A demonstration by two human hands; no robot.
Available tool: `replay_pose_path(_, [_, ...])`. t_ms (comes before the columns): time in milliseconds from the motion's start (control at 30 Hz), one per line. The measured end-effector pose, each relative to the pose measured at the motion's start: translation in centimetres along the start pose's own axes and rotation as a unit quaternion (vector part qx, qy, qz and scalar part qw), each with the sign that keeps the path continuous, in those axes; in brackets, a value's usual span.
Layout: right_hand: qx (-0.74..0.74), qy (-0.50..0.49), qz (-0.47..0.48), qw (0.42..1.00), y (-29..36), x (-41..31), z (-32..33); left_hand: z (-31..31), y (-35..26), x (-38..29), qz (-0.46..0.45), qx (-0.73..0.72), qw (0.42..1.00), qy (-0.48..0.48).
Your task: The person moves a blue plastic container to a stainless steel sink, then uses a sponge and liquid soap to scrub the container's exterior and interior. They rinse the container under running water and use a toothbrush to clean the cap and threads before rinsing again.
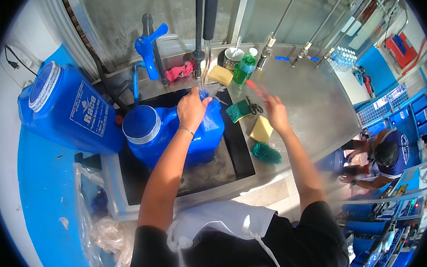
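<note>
A blue plastic water jug (177, 135) with a round screw lid lies in the sink (244, 157). At its far right end is my left hand (192, 109), fingers closed around a small blue part (204, 94); whether this belongs to the jug is unclear. Water (207, 64) from a black pipe runs onto that spot and splashes. My right hand (276, 111) grips a slim red tool (256, 88), blurred, over the steel counter. Below it lie scissors (255, 106), a green-and-yellow scouring sponge (238, 111), a yellow sponge (261, 129) and a green scrubber (266, 153).
A second blue jug (72, 109) stands on the left ledge beside a blue faucet (147, 53). Along the back are a pink cloth (180, 72), another sponge (220, 75), a paper cup (233, 57) and a green liquid bottle (245, 67). A co-worker (387, 152) bends at right.
</note>
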State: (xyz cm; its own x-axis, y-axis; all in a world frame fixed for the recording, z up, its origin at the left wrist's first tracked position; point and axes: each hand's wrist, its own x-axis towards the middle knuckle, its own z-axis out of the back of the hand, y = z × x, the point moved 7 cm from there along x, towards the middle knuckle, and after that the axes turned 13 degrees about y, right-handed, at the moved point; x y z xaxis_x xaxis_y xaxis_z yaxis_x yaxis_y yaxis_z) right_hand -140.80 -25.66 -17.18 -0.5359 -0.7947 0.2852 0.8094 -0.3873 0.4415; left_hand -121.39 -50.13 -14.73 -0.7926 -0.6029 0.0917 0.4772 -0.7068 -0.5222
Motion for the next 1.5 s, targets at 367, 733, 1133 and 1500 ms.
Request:
replay_pose_path(367, [0.098,0.357,0.034,0.928,13.8,7.7,-3.2,1.1,0.6,-2.1,-0.062,-0.022,0.998,0.010])
replay_pose_path(733, [0.038,0.391,0.115,0.912,14.8,9.7,-4.5,1.0,0.9,-1.4,-0.029,0.030,0.999,0.012])
replay_pose_path(1133, [-0.021,0.075,0.065,0.995,17.3,2.3,-6.6,2.2,2.6,-0.1,0.093,0.004,0.995,-0.029])
replay_pose_path(1500, [-0.039,0.066,0.084,0.993,17.5,2.3,-7.7,2.9,3.2,-0.9,0.132,-0.005,0.990,-0.039])
